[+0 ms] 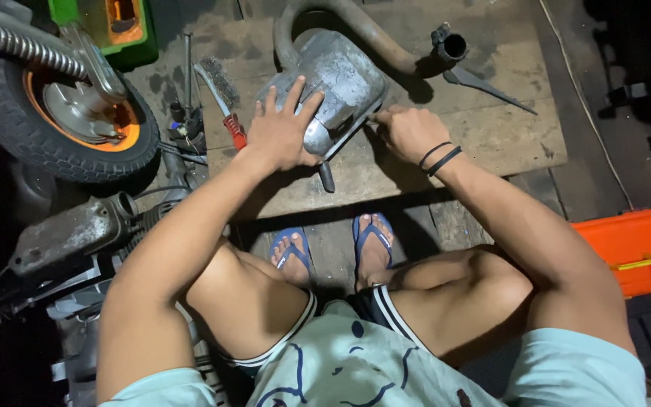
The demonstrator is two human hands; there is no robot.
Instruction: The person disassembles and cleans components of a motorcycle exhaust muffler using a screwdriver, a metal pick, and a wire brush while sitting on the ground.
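Dull grey metal muffler body, dented and scuffed, lies on the worn wooden surface just past the squatting person's blue sandals.

Left hand is spread flat, fingers splayed, pressing the casing down; right hand is clenched at its right edge, though I cannot tell what it pinches. To my eye the job wants steady downward weight from the flat palm so the part cannot rock. Further off, a red-handled wire brush lies just beside the casing. An orange plastic toolbox sits closed, contents hidden; a green tray holds something orange.
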